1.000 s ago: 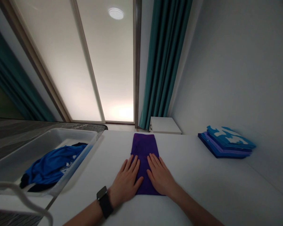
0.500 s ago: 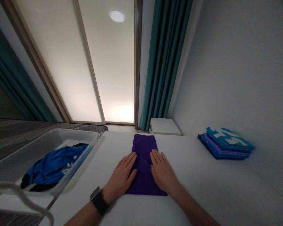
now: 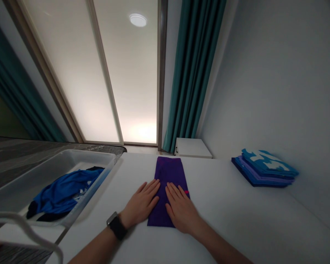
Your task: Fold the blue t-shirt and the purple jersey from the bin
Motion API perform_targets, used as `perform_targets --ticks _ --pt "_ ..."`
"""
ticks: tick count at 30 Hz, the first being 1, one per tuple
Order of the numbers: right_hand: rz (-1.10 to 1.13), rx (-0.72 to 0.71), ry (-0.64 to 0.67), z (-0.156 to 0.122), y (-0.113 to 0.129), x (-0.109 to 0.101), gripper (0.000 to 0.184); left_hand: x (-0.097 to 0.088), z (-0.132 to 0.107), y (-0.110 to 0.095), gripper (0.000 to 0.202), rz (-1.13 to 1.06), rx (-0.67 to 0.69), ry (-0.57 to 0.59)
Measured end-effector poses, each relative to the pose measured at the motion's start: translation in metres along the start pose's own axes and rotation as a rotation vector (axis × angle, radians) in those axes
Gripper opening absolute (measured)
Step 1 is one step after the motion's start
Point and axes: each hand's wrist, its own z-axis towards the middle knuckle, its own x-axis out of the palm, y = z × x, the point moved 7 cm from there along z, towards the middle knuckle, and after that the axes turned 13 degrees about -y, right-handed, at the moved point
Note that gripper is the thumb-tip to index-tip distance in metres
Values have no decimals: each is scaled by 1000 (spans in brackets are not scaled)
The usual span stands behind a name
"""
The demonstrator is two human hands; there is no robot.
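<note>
A purple garment point(image 3: 169, 170), folded into a long narrow strip, lies flat on the white table point(image 3: 209, 205) in front of me. My left hand point(image 3: 143, 203) rests palm down along its left edge, fingers stretched out over the cloth. Flat on the right part of the strip lies my right hand point(image 3: 181, 211), its fingers extended and covering some of the fabric. A small pinkish-red spot shows at the right edge beside my right fingers. On my left wrist is a dark watch point(image 3: 117, 225).
To the left stands a translucent plastic bin point(image 3: 79, 156) with blue and black clothing point(image 3: 60, 194) inside. A stack of folded clothes point(image 3: 264, 168) sits at the right near the wall. A pale curved bar point(image 3: 30, 238) crosses the lower left. Behind the table is a white cabinet point(image 3: 194, 146).
My right hand has slid left and slightly nearer over the purple garment, uncovering the pinkish-red spot at its right edge. My left hand stays almost in place.
</note>
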Motion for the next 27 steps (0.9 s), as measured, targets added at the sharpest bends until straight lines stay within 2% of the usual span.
perform_targets --ticks 3,5,7,10,15,27 --pt "13 4 14 0 1 -1 58 -3 3 31 49 15 -101 -10" --pt "12 9 16 0 1 -1 58 -6 3 40 49 0 -133 -22" --pt "6 9 11 0 1 0 58 -11 2 33 51 -31 -112 -38" --pt "-1 1 2 0 1 1 58 -14 -1 7 55 -70 -42 -33" --pt "2 -3 -3 0 1 1 59 -6 -8 -23 62 -31 -7 33" --pt "13 9 39 0 1 2 60 -2 -9 -26 63 60 26 40"
